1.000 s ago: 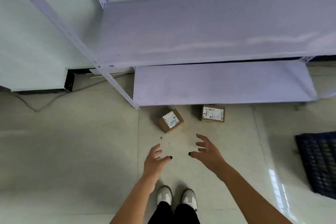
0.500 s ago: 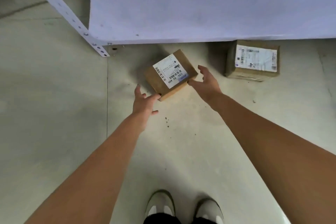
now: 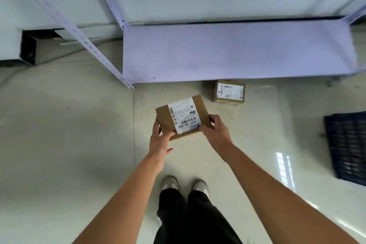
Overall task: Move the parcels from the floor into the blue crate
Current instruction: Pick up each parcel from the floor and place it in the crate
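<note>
Lifted off the floor now, the parcel [image 3: 183,117] sits gripped between left hand [image 3: 160,140] and right hand [image 3: 215,134]. Second parcel [image 3: 229,91] lies just beyond the right hand; crate [image 3: 348,146] off to its right.

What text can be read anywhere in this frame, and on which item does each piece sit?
"530- D5 A68": large print on the white label of the held parcel, gripped by the left hand and right hand.
Same label, barcodes and small print: too small to read.
Label on the floor parcel by the shelf: blurred, unreadable.
Blue crate: no text visible.
</note>
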Tool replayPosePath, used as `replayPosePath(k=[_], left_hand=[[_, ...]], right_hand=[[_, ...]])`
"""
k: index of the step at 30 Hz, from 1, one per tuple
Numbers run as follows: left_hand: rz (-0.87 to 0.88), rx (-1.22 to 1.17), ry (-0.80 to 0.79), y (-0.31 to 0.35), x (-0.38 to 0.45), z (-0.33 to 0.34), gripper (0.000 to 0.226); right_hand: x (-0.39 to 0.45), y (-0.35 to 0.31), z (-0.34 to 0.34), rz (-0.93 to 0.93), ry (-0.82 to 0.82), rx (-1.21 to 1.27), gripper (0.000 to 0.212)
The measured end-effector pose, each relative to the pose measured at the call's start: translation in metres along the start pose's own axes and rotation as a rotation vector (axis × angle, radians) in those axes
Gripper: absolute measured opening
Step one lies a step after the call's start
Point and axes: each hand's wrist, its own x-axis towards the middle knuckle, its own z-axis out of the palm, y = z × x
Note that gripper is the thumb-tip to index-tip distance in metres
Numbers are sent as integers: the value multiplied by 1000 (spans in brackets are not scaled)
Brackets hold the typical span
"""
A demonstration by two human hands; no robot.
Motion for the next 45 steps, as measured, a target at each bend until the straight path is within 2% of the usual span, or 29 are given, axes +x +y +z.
replayPosePath(k=[4, 8, 13, 17, 27, 31, 36, 40, 45], left_hand=[[-23, 48, -22, 43, -183, 9, 73], [-30, 67, -61, 53, -309, 33, 73], [35, 52, -126, 43, -412, 91, 72], [139, 93, -136, 28, -463, 160, 70], [303, 233, -230, -21, -546, 365, 66], [325, 279, -238, -27, -542, 462, 56], [329, 381, -231, -39, -515, 578, 50], [283, 317, -251, -49, -499, 659, 50], [152, 201, -209, -60, -490, 751, 69]], right_hand=[[-158, -50, -81, 75, 9, 46, 43], [-267, -66, -157, 100, 21, 71, 48], [-335, -50, -257, 13, 33, 48, 50], [-365, -12, -346, -70, 28, 73, 54], [-391, 103, -562, -109, 32, 38, 81], [-362, 132, -631, 8, -11, 1, 67], [-310, 173, -715, 113, 17, -33, 57], [-265, 209, -776, 161, 18, 146, 57], [-219, 253, -834, 220, 128, 365, 48]])
